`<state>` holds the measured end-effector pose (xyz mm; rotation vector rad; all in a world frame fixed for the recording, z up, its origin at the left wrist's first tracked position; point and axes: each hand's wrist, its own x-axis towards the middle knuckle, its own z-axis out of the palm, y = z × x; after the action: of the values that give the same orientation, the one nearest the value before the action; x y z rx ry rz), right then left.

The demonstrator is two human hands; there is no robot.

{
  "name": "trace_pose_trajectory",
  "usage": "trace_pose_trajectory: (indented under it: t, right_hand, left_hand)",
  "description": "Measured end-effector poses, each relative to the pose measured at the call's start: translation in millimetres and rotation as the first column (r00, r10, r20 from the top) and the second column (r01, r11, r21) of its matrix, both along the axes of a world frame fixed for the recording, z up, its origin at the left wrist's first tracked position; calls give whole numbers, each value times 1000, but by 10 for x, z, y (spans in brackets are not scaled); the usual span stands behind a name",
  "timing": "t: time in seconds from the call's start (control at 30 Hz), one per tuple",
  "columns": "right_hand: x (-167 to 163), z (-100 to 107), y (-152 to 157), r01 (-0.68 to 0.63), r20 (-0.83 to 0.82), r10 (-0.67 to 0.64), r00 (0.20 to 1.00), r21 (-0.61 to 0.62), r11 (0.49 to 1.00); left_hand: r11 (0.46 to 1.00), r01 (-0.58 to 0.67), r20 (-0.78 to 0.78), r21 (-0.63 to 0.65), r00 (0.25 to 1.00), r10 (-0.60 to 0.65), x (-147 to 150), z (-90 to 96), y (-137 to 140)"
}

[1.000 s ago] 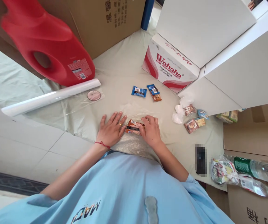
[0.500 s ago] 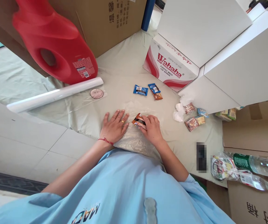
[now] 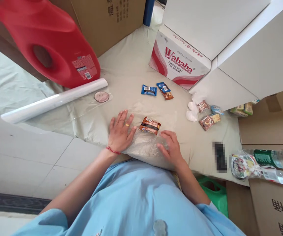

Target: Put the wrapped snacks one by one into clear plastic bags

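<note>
A brown-wrapped snack [image 3: 150, 126] lies on a clear plastic sheet [image 3: 141, 144] in front of me. My left hand [image 3: 120, 132] rests flat on the sheet's left side, fingers spread, with a ring and a red string bracelet. To the right of the snack is my right hand [image 3: 171, 147], its fingers apart and nothing in them. Farther back are a blue-wrapped snack [image 3: 149, 90] and, beside it, another blue packet [image 3: 163, 87] partly over a brown packet [image 3: 167, 95].
A white plastic roll [image 3: 57, 100], red jug [image 3: 70, 49] and round coaster [image 3: 101, 96] are on the left. The Wahaha carton [image 3: 178, 62] stands behind. Rightward lie crumpled white plastic [image 3: 192, 111], several small packets [image 3: 207, 122], a blurred dark object [image 3: 220, 157] and bottles [image 3: 266, 159].
My right hand has let go of the brown-wrapped snack and drawn back to the right. The snack now lies flat on the sheet. The camera view has shifted slightly.
</note>
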<state>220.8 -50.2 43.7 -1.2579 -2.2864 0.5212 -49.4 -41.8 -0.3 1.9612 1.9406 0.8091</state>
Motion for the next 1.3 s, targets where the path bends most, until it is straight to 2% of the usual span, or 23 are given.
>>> trace_pose_trajectory:
  t: [0.07, 0.1, 0.17, 0.27, 0.37, 0.47, 0.6, 0.7, 0.8, 0.87, 0.97, 1.1, 1.17, 1.23, 1.27, 1.3]
  right_hand:
    - [111, -75, -246, -63, 22, 64, 998, -46, 997]
    - [155, -124, -358, -69, 38, 71, 997, -64, 996]
    - [223, -222, -539, -12, 56, 16, 998, -76, 997]
    - [279, -320, -676, 110, 23, -109, 994, -57, 992]
    - [296, -318, -666, 132, -8, -132, 991, -30, 991]
    - [294, -225, -575, 98, -15, -99, 995, -60, 993]
    - [297, -24, -386, 61, -41, -67, 997, -133, 989]
    - [302, 116, -163, 113, -57, -122, 991, -144, 983]
    - [305, 173, 133, 174, -119, -194, 974, -155, 972]
    - [304, 143, 343, 227, -167, -262, 950, -206, 952]
    - [300, 11, 611, 317, -191, -390, 901, -324, 891]
    - [298, -191, 797, 402, -89, -462, 883, -366, 839]
    - [307, -237, 823, 431, -13, -462, 887, -338, 837]
    - [325, -229, 829, 450, 52, -458, 888, -310, 838]
    - [338, -204, 830, 458, 75, -457, 886, -291, 840]
    - [349, -168, 833, 463, 88, -456, 885, -261, 847]
  left_hand:
    - [998, 28, 49, 54, 998, -31, -128, -11, -85]
    - [994, 82, 56, 66, 995, -86, -203, -22, -138]
    - [965, 256, 42, 54, 965, -258, -357, -53, -253]
    - [880, 474, 6, 3, 880, -474, -553, -108, -395]
    - [833, 553, 7, -23, 833, -553, -677, -119, -436]
    - [822, 570, 79, -7, 819, -568, -729, -61, -368]
    - [845, 535, 191, -15, 831, -523, -723, 56, -182]
    - [892, 450, 192, -44, 880, -434, -692, 138, 22]
    - [926, 365, 165, -93, 923, -347, -643, 224, 293]
    - [932, 331, 148, -146, 939, -311, -589, 280, 488]
    - [926, 300, 117, -230, 953, -279, -483, 317, 745]
    - [934, 243, 47, -263, 970, -239, -389, 226, 935]
    - [972, 170, 27, -161, 985, -168, -398, 183, 930]
    - [998, 33, 7, 62, 999, -33, -423, 207, 843]
    - [979, -40, -6, 199, 999, 42, -427, 249, 771]
    - [935, -100, -16, 339, 994, 112, -416, 306, 681]
